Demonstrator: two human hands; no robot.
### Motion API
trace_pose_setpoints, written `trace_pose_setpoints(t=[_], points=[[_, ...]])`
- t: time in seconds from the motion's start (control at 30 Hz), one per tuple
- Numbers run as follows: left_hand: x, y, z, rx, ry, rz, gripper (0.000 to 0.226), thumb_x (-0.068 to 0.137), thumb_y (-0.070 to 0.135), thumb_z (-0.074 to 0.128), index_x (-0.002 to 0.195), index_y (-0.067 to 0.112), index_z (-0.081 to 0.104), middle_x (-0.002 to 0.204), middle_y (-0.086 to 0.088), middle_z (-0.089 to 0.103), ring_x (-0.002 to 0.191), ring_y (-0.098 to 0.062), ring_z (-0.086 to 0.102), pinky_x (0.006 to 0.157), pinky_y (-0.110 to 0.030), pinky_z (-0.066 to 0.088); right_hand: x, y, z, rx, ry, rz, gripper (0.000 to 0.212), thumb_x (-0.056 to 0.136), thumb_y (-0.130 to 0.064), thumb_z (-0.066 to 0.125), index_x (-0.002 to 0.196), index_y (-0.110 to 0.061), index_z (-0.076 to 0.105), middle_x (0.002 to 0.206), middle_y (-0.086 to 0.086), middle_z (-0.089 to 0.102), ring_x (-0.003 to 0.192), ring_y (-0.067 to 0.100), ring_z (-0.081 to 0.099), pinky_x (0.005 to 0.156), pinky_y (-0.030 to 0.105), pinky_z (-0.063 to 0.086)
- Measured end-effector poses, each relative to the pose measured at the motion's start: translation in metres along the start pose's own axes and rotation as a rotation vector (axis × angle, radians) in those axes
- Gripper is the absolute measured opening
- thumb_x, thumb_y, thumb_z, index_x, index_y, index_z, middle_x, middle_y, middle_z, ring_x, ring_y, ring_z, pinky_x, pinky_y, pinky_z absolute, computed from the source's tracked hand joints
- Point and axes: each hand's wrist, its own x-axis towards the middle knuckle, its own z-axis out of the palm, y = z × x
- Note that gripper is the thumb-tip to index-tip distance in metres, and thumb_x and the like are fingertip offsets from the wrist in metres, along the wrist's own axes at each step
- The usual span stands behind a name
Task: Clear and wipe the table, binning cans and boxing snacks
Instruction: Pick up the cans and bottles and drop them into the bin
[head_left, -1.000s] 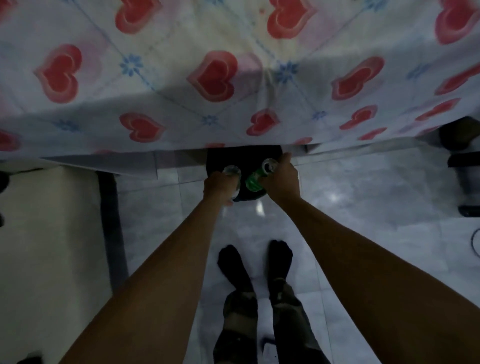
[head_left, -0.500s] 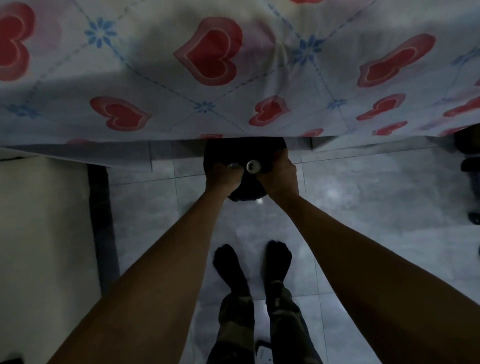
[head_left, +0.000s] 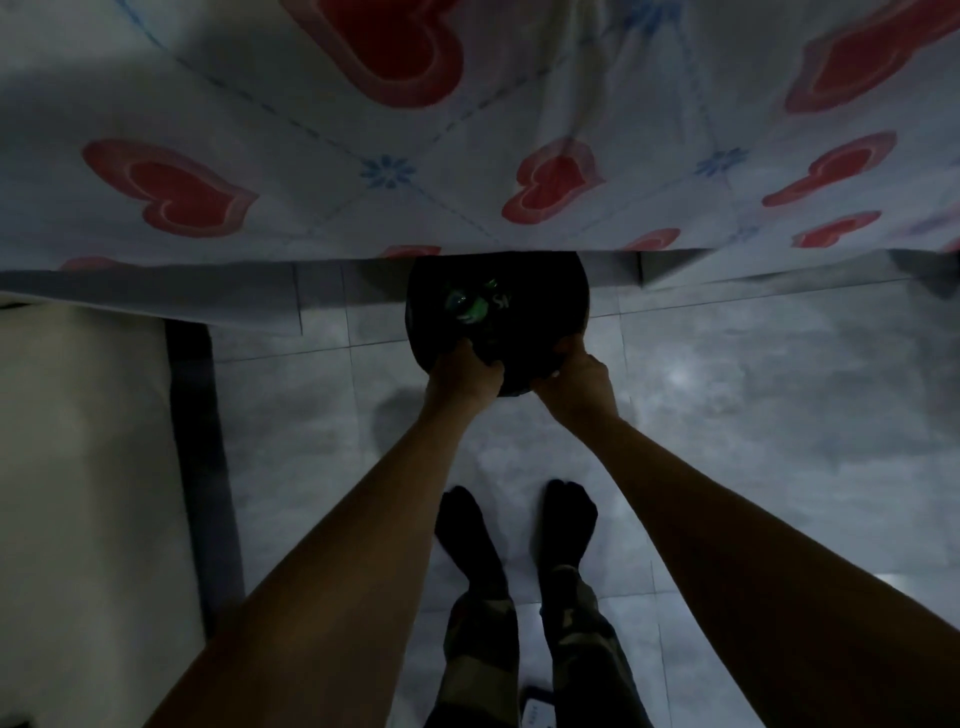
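Beyond both hands (head_left: 514, 376), seemingly cans (head_left: 470, 306).

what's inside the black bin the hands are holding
Inside the black bin, at least one green can shows, with white lettering beside it. The tablecloth covers the bin's far rim, and the dark interior hides anything deeper. Both hands grip the near rim.

Red-hearted white tablecloth (head_left: 311, 156); black bin (head_left: 561, 291).

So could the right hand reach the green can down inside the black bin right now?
Probably yes. The right hand grips the near rim of the black bin, whose mouth is open, with the green can lying inside. It would have to let go, and the hanging tablecloth only covers the far edge.
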Motion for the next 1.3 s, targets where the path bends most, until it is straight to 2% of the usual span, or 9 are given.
trace_pose_setpoints(t=[0.13,0.33,0.47,0.63,0.8,0.97,1.07,1.2,1.3], points=[[0.017,-0.024,0.031,0.076,-0.012,0.048,0.067,0.095,0.034,0.059,0.154,0.015,0.034,0.154,-0.017,0.039,0.137,-0.044,0.043,0.108,-0.053,0.044,0.004,0.032,0.024,-0.028,-0.029,0.021,0.054,0.086,-0.021,0.069,0.134,-0.019,0.045,0.101,0.015,0.066,0.08,0.026,0.063,0.062,0.03,0.049],[0.019,-0.041,0.045,0.11,0.002,0.079,0.065,0.096,0.036,0.058,0.153,0.015,0.036,0.154,-0.016,0.039,0.137,-0.042,0.043,0.107,-0.054,0.045,-0.001,0.045,0.038,-0.034,-0.053,0.027,0.059,0.084,-0.019,0.073,0.136,-0.022,0.043,0.106,0.014,0.064,0.085,0.027,0.063,0.065,0.031,0.047],[-0.007,-0.036,0.014,0.108,0.035,0.077,0.062,0.096,0.036,0.057,0.151,0.016,0.039,0.152,-0.015,0.042,0.136,-0.039,0.044,0.108,-0.051,0.044,-0.018,0.023,0.013,-0.076,-0.071,-0.006,0.062,0.085,-0.02,0.071,0.138,-0.019,0.04,0.103,0.02,0.065,0.082,0.03,0.063,0.063,0.031,0.045],[-0.076,-0.002,-0.061,0.142,0.1,0.077,0.061,0.097,0.042,0.056,0.15,0.015,0.039,0.145,-0.014,0.045,0.129,-0.037,0.051,0.102,-0.049,0.049,-0.063,-0.052,-0.053,-0.088,-0.05,-0.082,0.057,0.092,-0.021,0.064,0.141,-0.009,0.038,0.106,0.019,0.069,0.092,0.036,0.068,0.072,0.038,0.056],[-0.171,0.04,-0.14,0.222,0.208,0.157,0.054,0.097,0.044,0.056,0.142,0.016,0.045,0.139,-0.014,0.05,0.123,-0.036,0.054,0.096,-0.047,0.052,-0.134,-0.148,-0.119,-0.056,-0.008,-0.187,0.041,0.093,-0.015,0.062,0.128,-0.003,0.043,0.108,0.015,0.066,0.096,0.034,0.067,0.072,0.039,0.055],[-0.26,0.078,-0.206,0.294,0.348,0.265,0.046,0.098,0.045,0.052,0.133,0.015,0.047,0.137,-0.012,0.049,0.124,-0.033,0.052,0.095,-0.043,0.048,-0.197,-0.233,-0.177,-0.095,0.064,-0.395,0.041,0.095,-0.025,0.065,0.127,-0.005,0.048,0.106,0.007,0.065,0.098,0.023,0.064,0.075,0.022,0.042],[-0.301,0.099,-0.245,0.288,0.444,0.279,0.049,0.098,0.05,0.05,0.134,0.017,0.049,0.136,-0.009,0.051,0.126,-0.032,0.053,0.099,-0.044,0.046,-0.22,-0.278,-0.211,-0.151,0.105,-0.438,0.052,0.094,-0.028,0.063,0.137,-0.006,0.043,0.119,0.011,0.065,0.109,0.028,0.064,0.085,0.032,0.049],[-0.344,0.12,-0.296,0.294,0.538,0.298,0.05,0.098,0.046,0.05,0.138,0.016,0.047,0.134,-0.013,0.052,0.122,-0.034,0.054,0.097,-0.046,0.049,-0.245,-0.329,-0.256,-0.208,0.147,-0.509,0.06,0.09,-0.035,0.065,0.138,-0.008,0.04,0.118,0.015,0.065,0.105,0.032,0.065,0.084,0.04,0.056],[-0.371,0.134,-0.335,0.305,0.617,0.291,0.052,0.097,0.047,0.053,0.139,0.017,0.047,0.134,-0.011,0.054,0.118,-0.032,0.057,0.098,-0.047,0.051,-0.263,-0.363,-0.292,-0.35,0.203,-0.595,0.058,0.09,-0.037,0.066,0.136,-0.012,0.042,0.122,0.013,0.062,0.108,0.031,0.064,0.084,0.038,0.053]])
